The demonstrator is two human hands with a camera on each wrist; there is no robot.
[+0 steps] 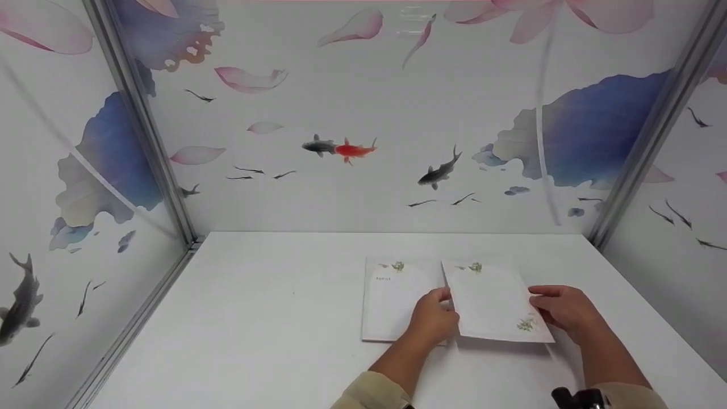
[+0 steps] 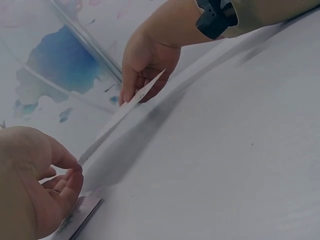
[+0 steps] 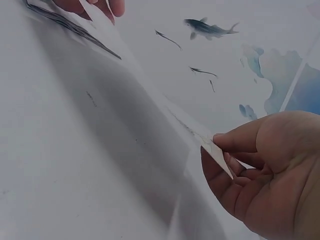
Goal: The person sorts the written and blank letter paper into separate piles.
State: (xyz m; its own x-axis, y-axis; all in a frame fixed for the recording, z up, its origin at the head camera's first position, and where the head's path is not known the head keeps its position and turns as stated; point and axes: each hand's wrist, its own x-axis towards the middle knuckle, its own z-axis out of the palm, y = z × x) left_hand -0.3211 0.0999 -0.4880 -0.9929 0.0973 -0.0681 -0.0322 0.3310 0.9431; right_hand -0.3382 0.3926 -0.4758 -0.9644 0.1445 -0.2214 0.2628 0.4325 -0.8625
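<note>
A white sheet of paper point(image 1: 491, 301) with small green plant prints at its top left and bottom right is held just above the table. My left hand point(image 1: 433, 318) pinches its left edge between thumb and fingers. At the right edge, my right hand point(image 1: 565, 309) grips the sheet, thumb on top and fingers beneath in the right wrist view. To the left lies a stack of similar sheets point(image 1: 389, 312), bearing a plant print and a short line of text; my left hand partly covers its right side. Seen edge-on in the left wrist view, the sheet point(image 2: 122, 115) casts a shadow.
The white table point(image 1: 244, 318) runs back to a panel wall point(image 1: 392, 199) painted with fish, petals and blue leaves. Similar side panels with metal posts point(image 1: 150, 142) stand at left and right. A dark device point(image 1: 579, 397) is strapped at the right wrist.
</note>
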